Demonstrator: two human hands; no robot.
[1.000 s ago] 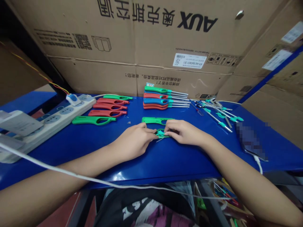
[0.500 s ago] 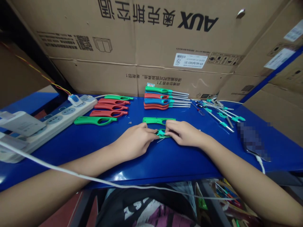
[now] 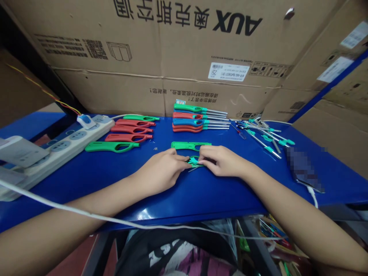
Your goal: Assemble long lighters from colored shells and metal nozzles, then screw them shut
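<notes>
Both hands meet at a green lighter part (image 3: 194, 161) low on the blue table. My left hand (image 3: 163, 170) has its fingers closed on the part's left end. From the right, my right hand (image 3: 220, 160) pinches the other end with thumb and forefinger. A thin clear tube sticks out below the part; much of the part is hidden by fingers. Just beyond lies a green lighter handle half (image 3: 184, 145), its right end partly behind my right hand. Tiny metal pins (image 3: 155, 148) are scattered to the left.
Red and green lighter handles (image 3: 129, 129) lie at left beside a white power strip (image 3: 66, 147). Stacked long lighters (image 3: 188, 122) are at the back; loose metal rods (image 3: 263, 140) and a phone (image 3: 304, 168) are right. A white cable (image 3: 120, 220) crosses in front. Cardboard (image 3: 161, 50) stands behind the blue table (image 3: 244, 199).
The view has shifted slightly, so everything sits a little further left. Both hands stay on the green part with only small finger movement.
</notes>
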